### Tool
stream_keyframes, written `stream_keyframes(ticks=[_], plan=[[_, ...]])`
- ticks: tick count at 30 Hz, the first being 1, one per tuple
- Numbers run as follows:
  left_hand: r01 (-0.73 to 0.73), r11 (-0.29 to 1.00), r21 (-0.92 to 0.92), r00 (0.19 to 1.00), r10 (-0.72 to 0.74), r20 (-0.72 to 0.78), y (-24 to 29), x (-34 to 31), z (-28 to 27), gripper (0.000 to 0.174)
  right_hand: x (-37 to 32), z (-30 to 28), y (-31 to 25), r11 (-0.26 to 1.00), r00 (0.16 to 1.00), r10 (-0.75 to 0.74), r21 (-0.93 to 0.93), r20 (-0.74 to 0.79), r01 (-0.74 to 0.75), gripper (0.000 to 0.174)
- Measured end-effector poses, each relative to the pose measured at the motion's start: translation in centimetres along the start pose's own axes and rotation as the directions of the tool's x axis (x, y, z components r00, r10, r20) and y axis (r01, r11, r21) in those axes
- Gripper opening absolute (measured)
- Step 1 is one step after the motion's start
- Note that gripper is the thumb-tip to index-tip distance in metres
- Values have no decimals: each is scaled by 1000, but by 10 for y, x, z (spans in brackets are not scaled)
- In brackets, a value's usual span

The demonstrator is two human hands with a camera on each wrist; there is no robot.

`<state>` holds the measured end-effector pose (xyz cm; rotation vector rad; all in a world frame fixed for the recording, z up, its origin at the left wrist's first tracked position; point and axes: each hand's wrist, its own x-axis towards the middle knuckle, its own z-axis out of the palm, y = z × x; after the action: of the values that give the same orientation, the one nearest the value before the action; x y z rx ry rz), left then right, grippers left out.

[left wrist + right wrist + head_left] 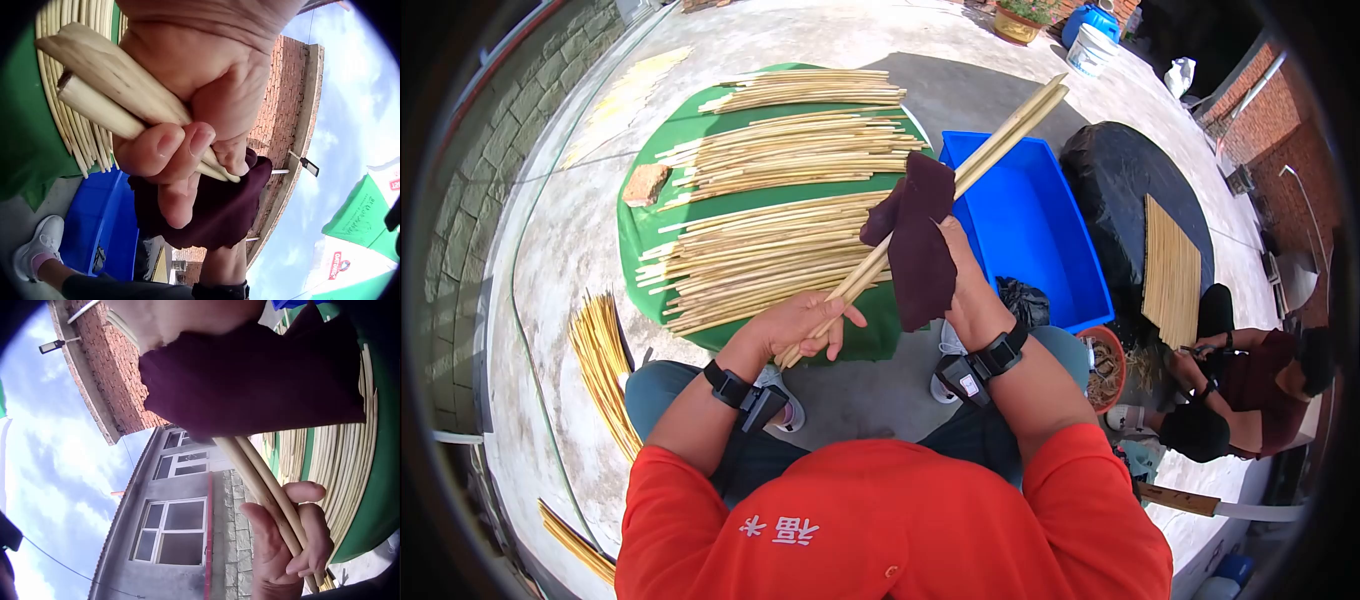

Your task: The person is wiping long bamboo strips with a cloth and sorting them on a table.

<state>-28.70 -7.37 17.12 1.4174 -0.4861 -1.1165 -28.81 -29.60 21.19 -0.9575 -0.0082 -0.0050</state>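
**A:** What sits closest to the head camera?

**B:** A red shirt (pixel 880 520), the shoulders of the person I am watching, fills the bottom edge. Just past it the left hand (pixel 800 325) is curled tight round the lower end of a few pale sticks (pixel 1000 140), which slant up and to the right. The right hand (pixel 965 285) clasps a maroon cloth (pixel 920 240) folded about those sticks partway up.

**A:** And beyond the hands?

**B:** A green mat (pixel 635 235) on the concrete carries rows of laid-out sticks (pixel 780 150). A blue tub (pixel 1030 230) stands just beside it on the right, and a second person (pixel 1250 390) crouches at the far right.

**A:** The left wrist view?

**B:** I see the left hand (pixel 187 125) clenched on the pale sticks (pixel 106 87), their cut ends towards the lens. The maroon cloth (pixel 212 212) hangs behind the fist. The blue tub (pixel 106 219) and a white shoe (pixel 37 244) sit at lower left.

**A:** The right wrist view?

**B:** The maroon cloth (pixel 250 381) fills the top, held by the right hand (pixel 187 319) at the upper edge. The pale sticks (pixel 262 487) come out beneath it and run down into the grip of the left hand (pixel 294 544), with the green mat (pixel 375 506) behind
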Motion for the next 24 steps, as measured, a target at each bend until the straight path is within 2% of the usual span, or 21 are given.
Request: stream_keyframes(ticks=[1, 2, 4, 5, 8, 12, 13, 14, 15, 17, 19, 20, 21, 22, 23, 24], plan=[[6, 994, -110, 999, -1, 46, -3, 1, 0, 54, -13, 19, -7, 996, 998, 67, 55, -9, -66, 16], [19, 975, -220, 996, 1, 92, -5, 1, 1, 57, -9, 14, -4, 996, 998, 66, 58, -12, -65, 16], [54, 962, -267, 994, -26, 111, -4, 3, 7, 57, 2, 0, 1, 994, 986, 89, 78, -139, -78, 16], [89, 946, -313, 990, -50, 131, -2, 4, 8, 58, 6, -4, -3, 994, 986, 87, 79, -143, -76, 16], [107, 964, -244, 987, -74, 140, -3, 2, 4, 55, 11, -13, -31, 987, 967, -45, 137, -251, 81, 18], [179, 979, -93, 974, -164, 155, 1, -8, -9, 49, 21, -68, -64, 982, 942, -178, 13, -283, 190, 14], [180, 979, -94, 974, -164, 158, 1, -12, -13, 49, 21, -76, -71, 956, 916, -252, 70, -311, 286, 14], [193, 981, -14, 976, -190, 102, 1, -17, -20, 45, 21, -86, -78, 917, 884, -320, 124, -342, 380, 14], [209, 976, 65, 976, -212, 43, 0, -23, -27, 42, 23, -104, -86, 906, 844, -370, 52, -389, 421, 17], [213, 974, 79, 976, -215, 31, 0, -38, -46, 38, 10, -84, -109, 867, 753, -445, -22, -486, 498, 29], [253, 935, 248, 963, -219, -156, 4, -55, -62, 35, 9, -112, -128, 764, 768, -622, -333, -151, 553, 41], [251, 936, 249, 964, -217, -156, 2, -62, -69, 35, -2, -118, -133, 874, 866, -486, -44, -122, 484, 45], [223, 961, 165, 941, -168, -293, 0, -68, -75, 34, -2, -123, -138, 872, 864, -488, -46, -120, 487, 45], [180, 980, 89, 896, -126, -425, 1, -69, -77, 33, -1, -126, -142, 859, 890, -456, 264, 7, 439, 40], [177, 980, 93, 897, -122, -424, 1, -65, -76, 33, 2, -129, -145, 780, 881, -452, 542, 142, 313, 34], [17, 1000, -4, 891, -17, -453, 1, -60, -75, 32, 5, -131, -146, 645, 838, -474, 755, 271, 120, 29]])
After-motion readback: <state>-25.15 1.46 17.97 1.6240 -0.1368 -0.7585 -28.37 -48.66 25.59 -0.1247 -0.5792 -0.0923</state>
